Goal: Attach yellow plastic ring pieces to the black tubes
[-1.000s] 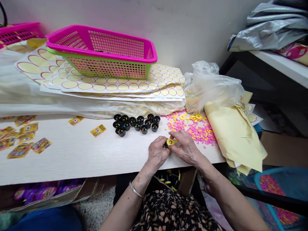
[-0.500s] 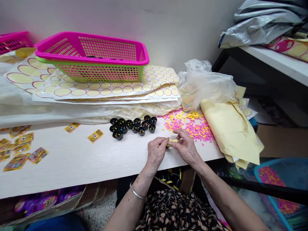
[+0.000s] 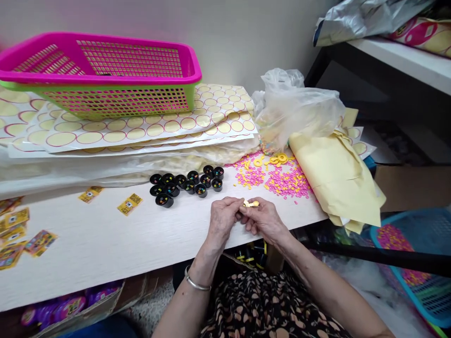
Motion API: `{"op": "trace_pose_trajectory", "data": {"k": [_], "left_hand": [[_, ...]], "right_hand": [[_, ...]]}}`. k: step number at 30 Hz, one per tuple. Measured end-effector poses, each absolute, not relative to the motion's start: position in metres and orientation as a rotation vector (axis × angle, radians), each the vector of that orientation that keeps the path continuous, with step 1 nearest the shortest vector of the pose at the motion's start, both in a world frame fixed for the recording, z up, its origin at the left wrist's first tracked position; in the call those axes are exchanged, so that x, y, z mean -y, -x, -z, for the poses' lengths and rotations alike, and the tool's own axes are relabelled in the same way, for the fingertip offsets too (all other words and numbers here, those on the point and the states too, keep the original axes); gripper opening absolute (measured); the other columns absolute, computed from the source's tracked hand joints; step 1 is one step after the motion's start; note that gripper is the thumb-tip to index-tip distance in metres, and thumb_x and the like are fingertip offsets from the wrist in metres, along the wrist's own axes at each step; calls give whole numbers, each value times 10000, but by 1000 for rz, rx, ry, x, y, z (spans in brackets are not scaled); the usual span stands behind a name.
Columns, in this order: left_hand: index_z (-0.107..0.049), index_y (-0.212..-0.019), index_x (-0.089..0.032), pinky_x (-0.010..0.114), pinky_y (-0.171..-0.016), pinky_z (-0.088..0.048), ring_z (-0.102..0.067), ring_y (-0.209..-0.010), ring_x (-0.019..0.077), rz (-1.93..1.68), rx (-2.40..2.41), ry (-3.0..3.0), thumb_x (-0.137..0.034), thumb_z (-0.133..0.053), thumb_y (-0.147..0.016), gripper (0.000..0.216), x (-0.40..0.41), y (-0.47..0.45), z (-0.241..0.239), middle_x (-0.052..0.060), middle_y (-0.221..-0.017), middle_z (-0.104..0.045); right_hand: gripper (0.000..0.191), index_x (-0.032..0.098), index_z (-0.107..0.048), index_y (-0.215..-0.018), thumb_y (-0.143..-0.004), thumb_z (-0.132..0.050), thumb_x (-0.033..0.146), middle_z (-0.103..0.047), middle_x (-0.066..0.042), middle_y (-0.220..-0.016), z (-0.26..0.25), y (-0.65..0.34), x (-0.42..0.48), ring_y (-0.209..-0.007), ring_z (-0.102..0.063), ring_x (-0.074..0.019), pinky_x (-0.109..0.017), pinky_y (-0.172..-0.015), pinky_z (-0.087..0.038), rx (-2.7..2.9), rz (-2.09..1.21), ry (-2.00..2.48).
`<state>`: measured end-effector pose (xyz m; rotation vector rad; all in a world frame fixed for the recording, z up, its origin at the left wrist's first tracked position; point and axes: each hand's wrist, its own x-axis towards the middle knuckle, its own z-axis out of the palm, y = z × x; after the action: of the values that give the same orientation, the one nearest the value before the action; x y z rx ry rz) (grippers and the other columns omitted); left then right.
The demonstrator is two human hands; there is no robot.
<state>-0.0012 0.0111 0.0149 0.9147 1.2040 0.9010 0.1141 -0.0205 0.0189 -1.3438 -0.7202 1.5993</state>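
My left hand (image 3: 221, 219) and my right hand (image 3: 265, 219) meet at the front edge of the white table (image 3: 105, 234), fingers pinched together around a small yellow ring piece (image 3: 251, 203). A dark part under the yellow piece is mostly hidden by my fingers. Just beyond my hands stands a cluster of several small black cups (image 3: 185, 183) with coloured bits inside. To the right of them lies a spread of pink and yellow beads (image 3: 278, 180) with a few yellow rings (image 3: 278, 158) at its far edge.
A pink and green mesh basket (image 3: 102, 75) sits on stacked sticker sheets (image 3: 148, 126) at the back. A clear plastic bag (image 3: 299, 108) and yellow paper (image 3: 334, 178) lie at right. Yellow cards (image 3: 21, 230) lie scattered at left. A blue basket (image 3: 416, 263) stands on the floor at right.
The yellow ring, facing up a second ago, is now tipped and mostly covered by my fingers. My hands stay together at the table edge. The view has shifted.
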Motion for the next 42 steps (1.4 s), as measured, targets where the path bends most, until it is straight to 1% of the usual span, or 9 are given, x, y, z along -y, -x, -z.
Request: {"op": "trace_pose_trajectory", "data": {"k": [5, 12, 16, 19, 23, 34, 38, 40, 42], "left_hand": [[-628, -583, -101, 183, -385, -285, -413, -396, 62, -848, -1195, -941, -426, -670, -656, 336, -16, 1, -21, -14, -424, -515], [-605, -534, -121, 194, -388, -297, -399, -369, 65, -787, -1316, -952, -396, -646, -664, 307, -23, -3, -20, -32, -383, -481], [-595, -518, -131, 199, -395, -297, -394, -371, 67, -789, -1334, -997, -373, -636, -667, 288, -24, -4, -19, -36, -377, -473], [-593, -544, -132, 199, -398, -297, -391, -375, 67, -803, -1311, -994, -380, -638, -670, 282, -22, -3, -19, -42, -393, -469], [-588, -580, -128, 202, -413, -312, -414, -407, 69, -851, -1259, -1022, -397, -625, -685, 291, -19, -1, -16, -27, -479, -517], [-449, -520, -163, 199, -435, -284, -355, -439, 69, -902, -1367, -1069, -435, -571, -739, 371, -16, -10, -3, -59, -447, -389], [-576, -662, -141, 200, -496, -342, -416, -513, 78, -884, -1231, -1202, -463, -544, -771, 342, -11, -1, -9, -30, -569, -494], [-633, -834, -141, 200, -537, -371, -451, -573, 81, -850, -1110, -1308, -428, -638, -708, 314, -8, 5, -10, -11, -705, -550], [-644, -908, -150, 200, -560, -383, -465, -611, 85, -853, -1059, -1390, -358, -741, -607, 379, -4, 9, -10, -8, -768, -553]], "right_hand": [[439, 175, -479, -809, -570, -776, 393, -612, 35, -516, -20, -116, 19, -328, -509, -84, -142, -275, -346, 635, -1659, 1346], [332, 171, -496, -713, -621, -740, 376, -597, 32, -479, -26, -121, 9, -309, -497, -85, -139, -260, -312, 607, -1760, 1397], [331, 164, -509, -696, -613, -747, 378, -594, 30, -471, -27, -123, 6, -302, -490, -80, -134, -260, -311, 631, -1769, 1407], [372, 170, -499, -731, -604, -751, 412, -606, 27, -486, -28, -124, 8, -322, -519, -92, -136, -273, -343, 629, -1816, 1374], [405, 181, -480, -776, -666, -673, 521, -622, 15, -509, -30, -120, 12, -353, -556, -108, -149, -305, -394, 596, -1820, 1345], [359, 178, -478, -696, -703, -598, 516, -576, 13, -414, -22, -116, 6, -278, -504, -113, -142, -251, -301, 624, -1713, 1424], [325, 174, -478, -743, -756, -550, 490, -566, 13, -408, -18, -116, 8, -282, -502, -113, -140, -256, -303, 656, -1713, 1400], [340, 171, -482, -773, -761, -549, 504, -567, 22, -433, -18, -114, 10, -280, -494, -104, -144, -255, -310, 682, -1669, 1373], [373, 170, -485, -793, -762, -547, 536, -561, 34, -458, -21, -113, 15, -277, -480, -91, -146, -256, -316, 721, -1638, 1346]]}}
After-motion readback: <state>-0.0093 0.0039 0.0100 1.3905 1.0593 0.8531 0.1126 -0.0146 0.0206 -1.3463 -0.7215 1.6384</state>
